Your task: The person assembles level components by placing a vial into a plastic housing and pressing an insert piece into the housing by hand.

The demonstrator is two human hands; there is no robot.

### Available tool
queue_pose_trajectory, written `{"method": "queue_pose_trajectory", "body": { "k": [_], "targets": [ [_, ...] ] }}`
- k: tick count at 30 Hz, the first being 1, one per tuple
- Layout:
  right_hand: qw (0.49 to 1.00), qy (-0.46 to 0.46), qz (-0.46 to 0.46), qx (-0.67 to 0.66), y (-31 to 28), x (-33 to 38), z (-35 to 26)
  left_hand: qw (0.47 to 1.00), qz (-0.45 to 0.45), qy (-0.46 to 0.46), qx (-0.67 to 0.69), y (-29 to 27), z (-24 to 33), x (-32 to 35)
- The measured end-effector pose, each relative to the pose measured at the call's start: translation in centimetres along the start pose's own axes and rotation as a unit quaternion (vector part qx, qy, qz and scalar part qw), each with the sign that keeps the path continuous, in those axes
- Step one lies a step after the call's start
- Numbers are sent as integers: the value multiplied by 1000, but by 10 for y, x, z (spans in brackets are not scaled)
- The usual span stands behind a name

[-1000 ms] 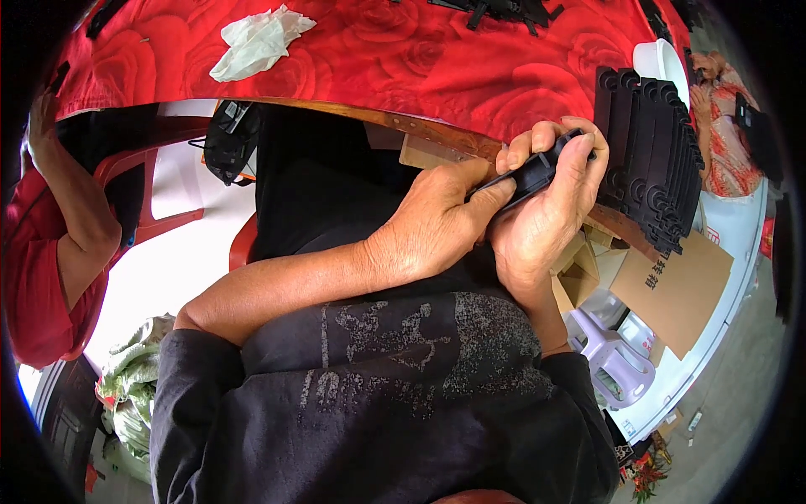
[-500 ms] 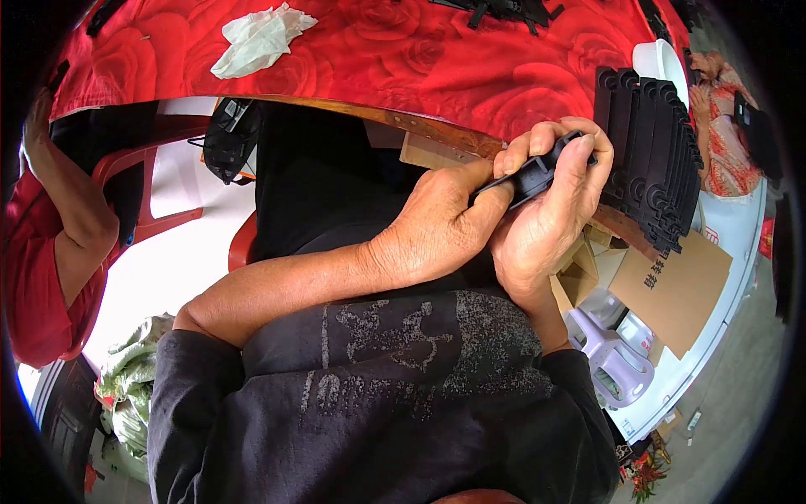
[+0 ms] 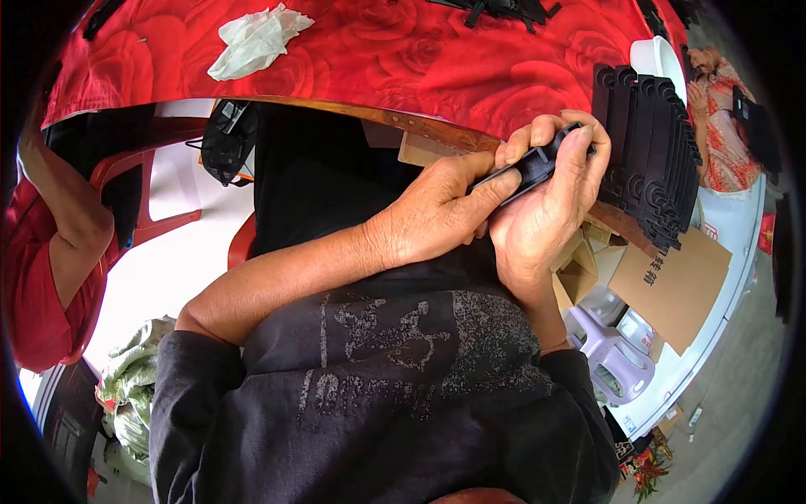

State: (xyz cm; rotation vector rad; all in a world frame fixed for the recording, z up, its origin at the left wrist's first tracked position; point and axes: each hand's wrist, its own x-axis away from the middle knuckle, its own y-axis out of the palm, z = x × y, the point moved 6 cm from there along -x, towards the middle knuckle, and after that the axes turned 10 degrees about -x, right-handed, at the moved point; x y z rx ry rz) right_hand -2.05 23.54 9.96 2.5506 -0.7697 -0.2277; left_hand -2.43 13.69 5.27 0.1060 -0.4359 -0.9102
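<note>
Between my two hands, just off the table's front edge, is a long black plastic part (image 3: 537,164) with a hollow along it. My right hand (image 3: 541,227) is closed around its far end, fingers behind and thumb along the side. My left hand (image 3: 428,210) grips the near end, its thumb pressed onto the hollow face. The fingers of the left hand are partly hidden under the part. A row of similar-looking black plastic pieces (image 3: 642,143) lies packed together at the table's right corner, beside my right hand.
A red rose-patterned cloth (image 3: 378,67) covers the table, with a crumpled white tissue (image 3: 256,42) and more black parts (image 3: 495,10) on it. A white bowl (image 3: 659,63) stands at the right. Below are cardboard (image 3: 676,286) and a lilac stool (image 3: 613,357). People sit left and right.
My left thumb has slid a little along the part toward its far end. The part has stayed in nearly the same place, held by both hands.
</note>
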Motion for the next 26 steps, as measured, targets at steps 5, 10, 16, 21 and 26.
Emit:
{"method": "queue_pose_trajectory", "body": {
  "k": [5,10,16,21,26],
  "targets": [
    [999,24,21,-37,-9,-3,6,999,-23,32,2,-3,-2,3],
    [998,33,49,-18,-16,-5,7,998,-16,41,-34,-10,-7,7],
    [999,37,37,-5,-15,-5,7,999,-25,2,-27,-9,-7,5],
    [999,42,20,-1,-12,-5,7,999,-13,12,-27,-7,-11,0],
    [999,27,37,-7,-13,-7,7,999,-15,-6,-42,-7,-7,0]
  ]
}}
